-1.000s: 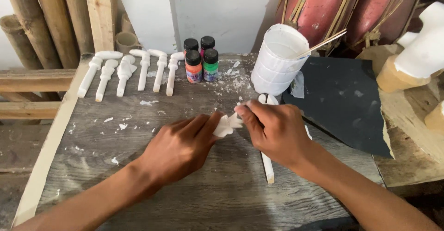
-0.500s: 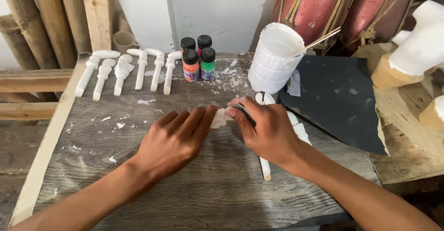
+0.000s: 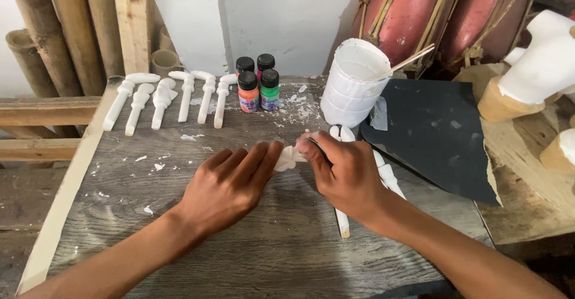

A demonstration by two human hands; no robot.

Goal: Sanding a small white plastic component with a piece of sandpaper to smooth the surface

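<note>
Both hands are down on the grey wooden desk (image 3: 179, 263), meeting over a small white plaster piece (image 3: 286, 158) that sits just in front of the white cup (image 3: 353, 83), near the middle of the desk. The left hand (image 3: 230, 182) lies flat, palm down, fingers stretched out and not clenched, their tips pressing against the near-left side of the plaster piece. The right hand (image 3: 347, 173) is curled, its thumb and forefinger pinching the piece from the other side; a thin dark tool seems to run under those fingers, though it is too hidden to tell for sure. Under the right hand, between it and the cup, lie a few long white plaster sticks (image 3: 389, 176), one poking out towards the desk's near edge. A thin wooden stick (image 3: 407, 62) leans out of the cup. Just left of the cup stand four small paint bottles (image 3: 256, 83) with black caps, orange, green and pink showing. Further left of the cup, a row of five white plaster pegs (image 3: 171, 98) lies side by side. Right of the cup, touching its base, is a dark sheet of sandpaper (image 3: 437, 137). White crumbs are scattered over the desk between the bottles and the cup.
</note>
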